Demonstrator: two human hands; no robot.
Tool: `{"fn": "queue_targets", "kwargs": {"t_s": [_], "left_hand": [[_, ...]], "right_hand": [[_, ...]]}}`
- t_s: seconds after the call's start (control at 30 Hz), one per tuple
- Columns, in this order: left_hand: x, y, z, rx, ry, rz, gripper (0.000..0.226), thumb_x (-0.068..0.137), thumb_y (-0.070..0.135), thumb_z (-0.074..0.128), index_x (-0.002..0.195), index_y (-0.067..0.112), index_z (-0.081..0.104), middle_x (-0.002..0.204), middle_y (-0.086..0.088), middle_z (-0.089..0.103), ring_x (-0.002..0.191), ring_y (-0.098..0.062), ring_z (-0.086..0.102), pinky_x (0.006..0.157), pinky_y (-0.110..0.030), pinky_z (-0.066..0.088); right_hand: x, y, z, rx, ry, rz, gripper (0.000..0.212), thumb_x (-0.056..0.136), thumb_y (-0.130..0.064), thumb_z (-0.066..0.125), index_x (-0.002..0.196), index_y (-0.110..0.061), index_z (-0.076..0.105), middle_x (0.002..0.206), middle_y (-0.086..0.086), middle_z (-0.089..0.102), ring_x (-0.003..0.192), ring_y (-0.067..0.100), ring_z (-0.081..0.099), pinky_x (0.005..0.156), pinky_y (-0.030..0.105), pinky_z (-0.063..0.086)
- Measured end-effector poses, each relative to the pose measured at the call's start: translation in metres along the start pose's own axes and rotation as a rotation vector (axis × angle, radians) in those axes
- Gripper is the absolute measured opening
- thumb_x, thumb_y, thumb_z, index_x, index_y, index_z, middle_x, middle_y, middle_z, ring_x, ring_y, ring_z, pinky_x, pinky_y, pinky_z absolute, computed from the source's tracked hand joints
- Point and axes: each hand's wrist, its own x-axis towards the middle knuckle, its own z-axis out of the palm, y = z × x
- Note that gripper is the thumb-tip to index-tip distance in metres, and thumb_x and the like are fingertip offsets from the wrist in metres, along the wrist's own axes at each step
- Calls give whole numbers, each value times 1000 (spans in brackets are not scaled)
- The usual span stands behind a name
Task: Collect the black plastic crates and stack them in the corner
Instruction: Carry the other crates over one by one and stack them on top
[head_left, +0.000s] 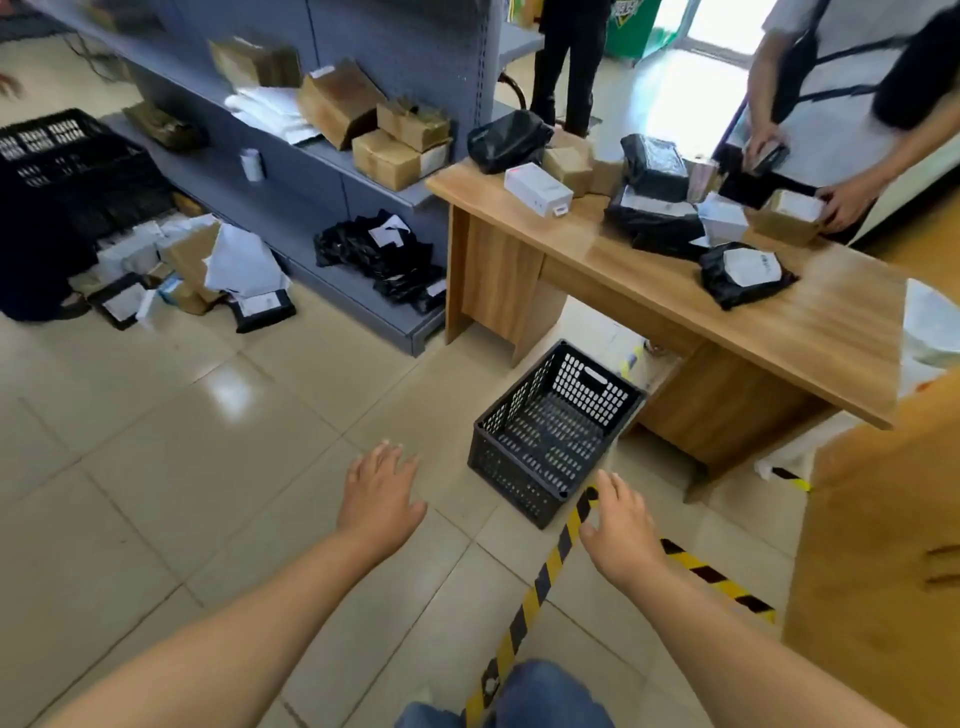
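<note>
An empty black plastic crate with perforated walls stands on the tiled floor beside the wooden desk. My left hand is stretched out over the floor, left of the crate's near corner, fingers apart and empty. My right hand hovers just short of the crate's near right corner, also open and empty. Neither hand touches the crate. More black crates stand stacked at the far left beside the shelving.
A wooden desk piled with parcels stands right of the crate; a person at its far side handles boxes. Grey shelving with cartons runs along the back. Parcels litter the floor at left. Yellow-black tape crosses the floor. A wooden cabinet stands at right.
</note>
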Motion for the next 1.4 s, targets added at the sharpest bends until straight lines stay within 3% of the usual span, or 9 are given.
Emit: {"fn": "queue_targets", "kwargs": {"t_s": [0.27, 0.67, 0.9, 0.97, 1.1, 1.4], "left_hand": [[105, 46, 4, 10, -58, 29, 63, 92, 42, 45, 148, 23, 25, 158, -5, 20, 147, -23, 8, 118, -42, 5], [249, 110, 54, -82, -225, -120, 65, 93, 53, 31, 150, 24, 19, 159, -5, 18, 146, -22, 11, 118, -41, 6], [305, 117, 133, -169, -364, -185, 103, 59, 67, -7, 152, 26, 11, 161, -3, 9, 147, -20, 7, 118, -40, 3], [322, 117, 162, -191, -412, -191, 95, 67, 67, -1, 152, 26, 10, 161, -3, 7, 147, -20, 5, 118, -39, 2], [359, 115, 224, -183, -490, -123, 67, 94, 51, 32, 152, 23, 10, 161, -6, 4, 147, -21, 4, 118, -39, 4], [429, 117, 357, -119, -554, 39, 71, 93, 39, 43, 152, 24, 6, 160, -7, -10, 147, -24, -7, 118, -43, 5]], "right_hand": [[108, 29, -16, 14, -87, -3, 71, 93, -23, 47, 151, -16, 8, 159, 6, 12, 144, 25, 14, 117, 37, 19], [298, 74, -31, -103, -276, -147, 71, 95, -28, 46, 152, -16, 5, 159, 7, 7, 145, 27, 12, 117, 38, 16], [376, 87, 29, -131, -308, -121, 71, 92, -28, 49, 151, -13, 11, 158, 9, 12, 143, 27, 17, 117, 37, 19], [394, 89, 54, -133, -320, -112, 72, 92, -28, 48, 151, -14, 9, 159, 8, 9, 144, 26, 15, 117, 36, 18], [423, 95, 108, -135, -345, -105, 71, 94, -28, 47, 152, -16, 7, 160, 6, 4, 144, 25, 14, 116, 35, 19], [470, 121, 215, -95, -323, -65, 73, 93, -27, 51, 151, -17, 9, 159, 4, 9, 144, 22, 15, 116, 34, 20]]}}
